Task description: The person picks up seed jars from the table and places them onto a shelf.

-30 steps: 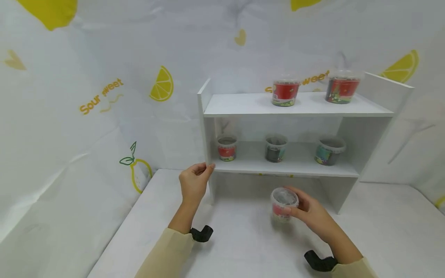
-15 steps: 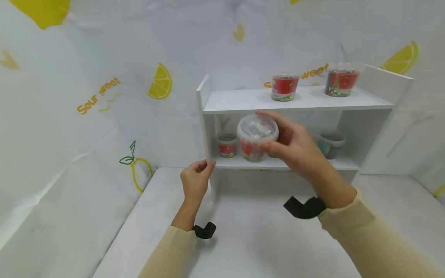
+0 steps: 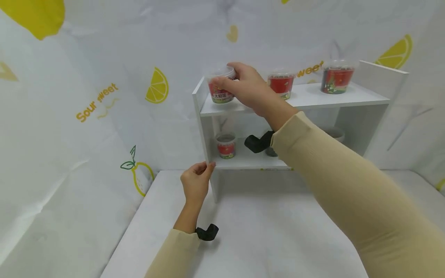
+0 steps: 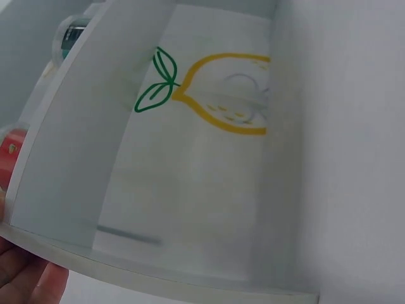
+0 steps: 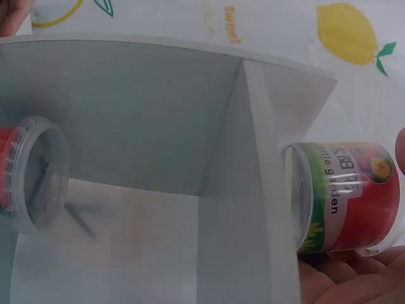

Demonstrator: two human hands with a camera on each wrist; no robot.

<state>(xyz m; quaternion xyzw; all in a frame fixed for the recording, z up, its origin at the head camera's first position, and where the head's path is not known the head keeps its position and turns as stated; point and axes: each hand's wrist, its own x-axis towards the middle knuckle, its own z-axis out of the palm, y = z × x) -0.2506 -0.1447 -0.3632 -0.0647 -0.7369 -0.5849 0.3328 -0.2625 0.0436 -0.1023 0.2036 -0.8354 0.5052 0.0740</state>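
Observation:
My right hand (image 3: 252,87) grips a clear plastic cup (image 3: 221,95) with a red and green label, upright at the left end of the top board. In the right wrist view the cup's (image 5: 354,196) base is against or just off that board; I cannot tell which. My left hand (image 3: 196,183) pinches the front edge of the white shelf unit's (image 3: 208,112) left side panel, level with the middle board. On the top board stand two more red-labelled cups, one in the middle (image 3: 281,85) and one at the right (image 3: 337,80).
A red-labelled cup (image 3: 226,146) stands at the left of the middle board. My right sleeve (image 3: 333,185) mostly hides two other cups there, showing only part of a dark cup (image 3: 271,152) and a rim (image 3: 335,133). White table (image 3: 264,224) lies before the unit; printed sheeting (image 3: 121,46) hangs behind.
My right hand has lifted the cup from in front of the lower opening, past the middle board, up and left to the top board. My left hand stays on the side panel.

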